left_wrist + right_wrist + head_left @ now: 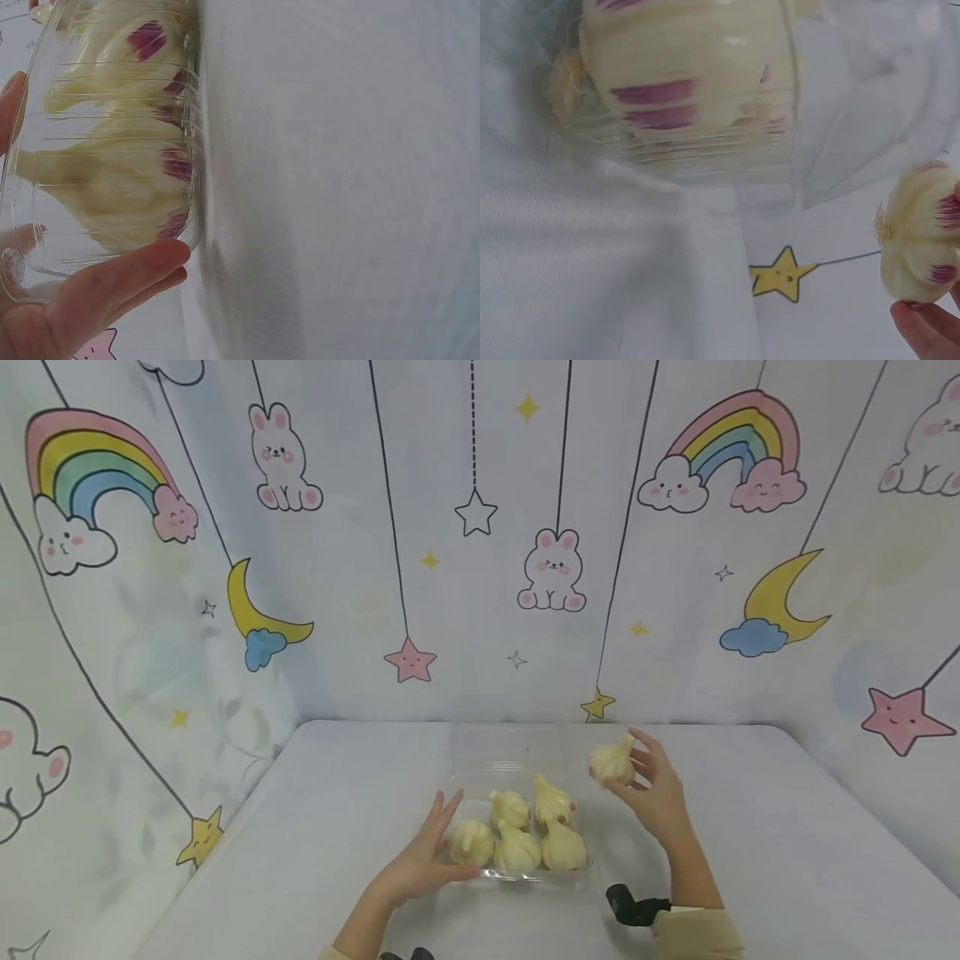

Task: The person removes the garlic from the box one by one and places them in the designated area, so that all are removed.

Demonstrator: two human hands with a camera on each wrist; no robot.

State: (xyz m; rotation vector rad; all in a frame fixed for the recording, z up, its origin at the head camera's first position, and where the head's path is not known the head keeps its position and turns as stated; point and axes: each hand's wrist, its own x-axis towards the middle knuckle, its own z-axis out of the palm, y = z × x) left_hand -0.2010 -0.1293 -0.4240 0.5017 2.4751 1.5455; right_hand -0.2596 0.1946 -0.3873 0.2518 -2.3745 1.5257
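My right hand [657, 789] pinches a garlic bulb [611, 762] between thumb and fingers, raised beyond the right back corner of a clear plastic box [525, 876]. In the right wrist view that bulb [919, 236] shows purple streaks and a tuft of roots. Several more garlic bulbs [517, 847] sit in the box, their necks mostly upward. My left hand [420, 857] spreads around the box's left side, thumb along the front rim. Straight fingers [127, 277] press on the box wall in the left wrist view.
The box's clear lid [510, 747] lies folded back behind it on the white table [360, 777]. A patterned cloth [345, 568] with rainbows, rabbits and stars stands as a backdrop. A black strap piece [633, 906] juts from the right wrist.
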